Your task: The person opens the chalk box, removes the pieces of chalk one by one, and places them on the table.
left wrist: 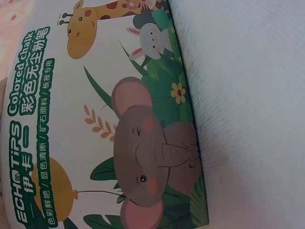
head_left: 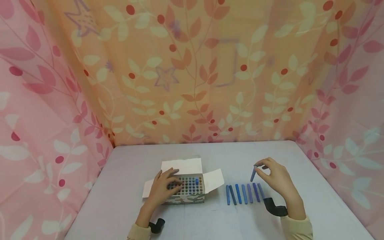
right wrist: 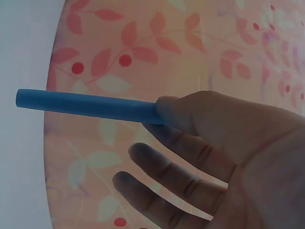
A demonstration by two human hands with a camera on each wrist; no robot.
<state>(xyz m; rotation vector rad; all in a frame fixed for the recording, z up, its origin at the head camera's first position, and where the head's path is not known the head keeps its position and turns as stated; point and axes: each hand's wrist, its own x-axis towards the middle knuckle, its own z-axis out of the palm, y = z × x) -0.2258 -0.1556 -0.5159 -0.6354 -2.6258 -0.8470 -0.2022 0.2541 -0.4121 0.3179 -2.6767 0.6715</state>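
A blue chalk stick (right wrist: 90, 105) is pinched by one end between the thumb and a finger of my right hand (head_left: 274, 175); its other end points down over the table in the head view. Below it lies a row of several blue and purple chalk sticks (head_left: 244, 194). My left hand (head_left: 162, 187) rests over the left part of the open chalk box (head_left: 192, 199), its fingers spread across the top. Rows of chalk ends fill the box, and one blue stick (head_left: 197, 181) stands higher than the others. The left fingertips' exact contact cannot be made out.
The box's white lid flap (head_left: 183, 165) stands up at the back, and a side flap (head_left: 213, 181) sticks out towards the row. A white-covered table (head_left: 207, 223) carries everything. Patterned curtains (head_left: 195, 83) enclose its back and sides.
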